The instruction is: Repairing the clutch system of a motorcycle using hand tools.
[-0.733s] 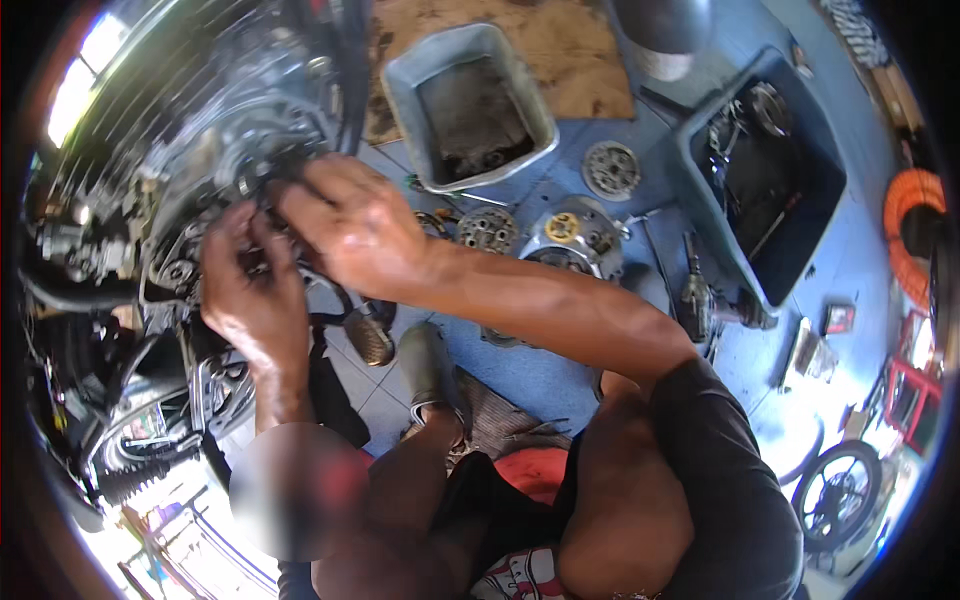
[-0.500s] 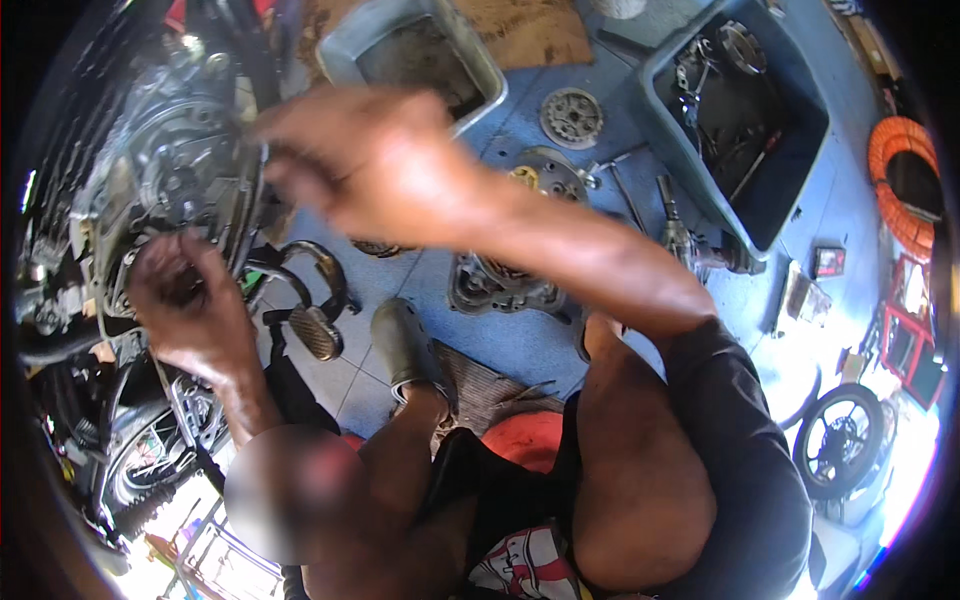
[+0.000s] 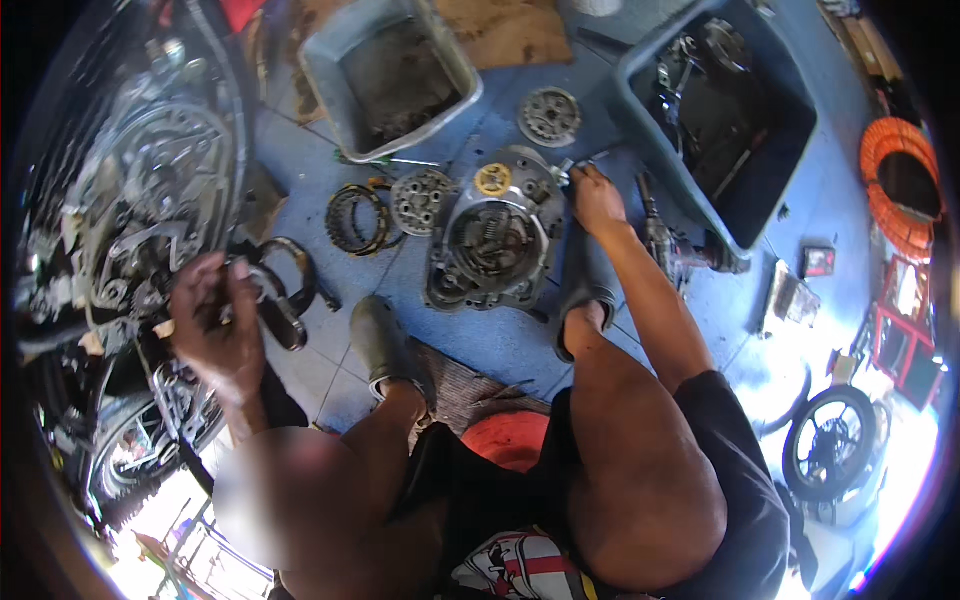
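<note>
My right hand (image 3: 598,203) reaches down to the floor beside the upper right of a metal engine casing (image 3: 492,245). Its fingers are closed on a T-handle wrench (image 3: 600,156), most of which the hand covers. My left hand (image 3: 215,325) is raised in front of the motorcycle's exposed engine (image 3: 165,180) on the left. Its fingers are half curled, with a gap to the thumb, and nothing shows clearly between them. The casing lies open side up, with a yellow gear (image 3: 492,180) at its top.
Ring-shaped parts (image 3: 357,220) and a clutch hub (image 3: 422,202) lie left of the casing; a round plate (image 3: 549,117) lies beyond it. A grey basin (image 3: 470,92) and a blue-grey bin (image 3: 640,110) with tools stand behind. A black-handled metal part (image 3: 680,245) lies right of my leg.
My right hand has swung away from the engine, down to the wrench on the floor at the right. My left hand has shifted slightly to the right in view, its fingers loosening a little.
</note>
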### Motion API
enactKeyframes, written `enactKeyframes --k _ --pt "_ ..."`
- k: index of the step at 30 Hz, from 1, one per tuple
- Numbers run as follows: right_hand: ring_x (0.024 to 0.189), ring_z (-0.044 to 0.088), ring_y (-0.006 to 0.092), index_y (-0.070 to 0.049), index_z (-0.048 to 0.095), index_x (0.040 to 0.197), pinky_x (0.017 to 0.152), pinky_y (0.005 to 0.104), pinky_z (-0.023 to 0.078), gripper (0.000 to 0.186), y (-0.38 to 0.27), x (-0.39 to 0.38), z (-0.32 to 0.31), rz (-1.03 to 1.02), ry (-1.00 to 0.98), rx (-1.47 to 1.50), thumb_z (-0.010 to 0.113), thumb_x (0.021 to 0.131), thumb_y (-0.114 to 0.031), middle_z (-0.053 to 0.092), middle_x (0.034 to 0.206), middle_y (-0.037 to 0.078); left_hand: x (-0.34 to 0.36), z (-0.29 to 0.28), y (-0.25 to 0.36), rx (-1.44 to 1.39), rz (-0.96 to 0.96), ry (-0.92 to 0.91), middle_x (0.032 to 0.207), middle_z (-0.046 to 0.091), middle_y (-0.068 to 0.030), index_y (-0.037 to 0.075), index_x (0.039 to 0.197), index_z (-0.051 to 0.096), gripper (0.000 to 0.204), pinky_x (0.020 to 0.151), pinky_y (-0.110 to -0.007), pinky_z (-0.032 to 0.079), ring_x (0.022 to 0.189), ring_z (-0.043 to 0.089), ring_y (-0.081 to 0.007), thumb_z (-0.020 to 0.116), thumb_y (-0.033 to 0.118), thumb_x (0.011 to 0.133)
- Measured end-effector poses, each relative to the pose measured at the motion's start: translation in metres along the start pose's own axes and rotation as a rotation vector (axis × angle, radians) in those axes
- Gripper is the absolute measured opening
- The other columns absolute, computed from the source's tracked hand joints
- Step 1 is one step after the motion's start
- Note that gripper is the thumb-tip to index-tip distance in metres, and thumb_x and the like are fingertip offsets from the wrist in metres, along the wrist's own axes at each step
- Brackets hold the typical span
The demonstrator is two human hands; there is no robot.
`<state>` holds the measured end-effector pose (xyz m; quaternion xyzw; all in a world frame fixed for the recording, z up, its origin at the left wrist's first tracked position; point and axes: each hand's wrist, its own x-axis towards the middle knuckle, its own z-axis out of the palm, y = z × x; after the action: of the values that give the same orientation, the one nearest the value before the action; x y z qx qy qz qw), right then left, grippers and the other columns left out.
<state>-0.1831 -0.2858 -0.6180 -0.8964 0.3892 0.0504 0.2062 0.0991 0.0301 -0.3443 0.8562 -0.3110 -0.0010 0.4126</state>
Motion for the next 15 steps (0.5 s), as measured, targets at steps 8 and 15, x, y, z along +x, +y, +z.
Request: enactKeyframes --k 8,15 --pt "0.092 0.068 0.0212 0.000 0.071 0.104 0.078 0.0306 0.054 0.022 -0.044 -0.036 -0.115 0.136 0.251 0.847 0.063 0.085 -0.003 0.070 0.101 0.013 0.001 0.001 0.006 0.008 0.114 -0.030 0.086 0.067 -0.0045 0.001 0.106 0.063 0.022 0.066 -0.023 0.051 0.072 0.061 -0.0084 0.074 0.004 0.087" --pt "0.094 0.067 0.0163 0.004 0.062 0.116 0.084 0.0286 0.055 0.026 -0.226 -0.032 -0.185 -0.547 -0.042 1.340 0.059 0.090 0.007 0.066 0.112 0.012 0.001 -0.004 0.015 0.101 0.167 -0.024 0.091 0.070 -0.0105 0.005 0.104 0.064 0.025 0.065 -0.029 0.056 0.077 0.071 -0.0184 0.076 0.009 0.083"
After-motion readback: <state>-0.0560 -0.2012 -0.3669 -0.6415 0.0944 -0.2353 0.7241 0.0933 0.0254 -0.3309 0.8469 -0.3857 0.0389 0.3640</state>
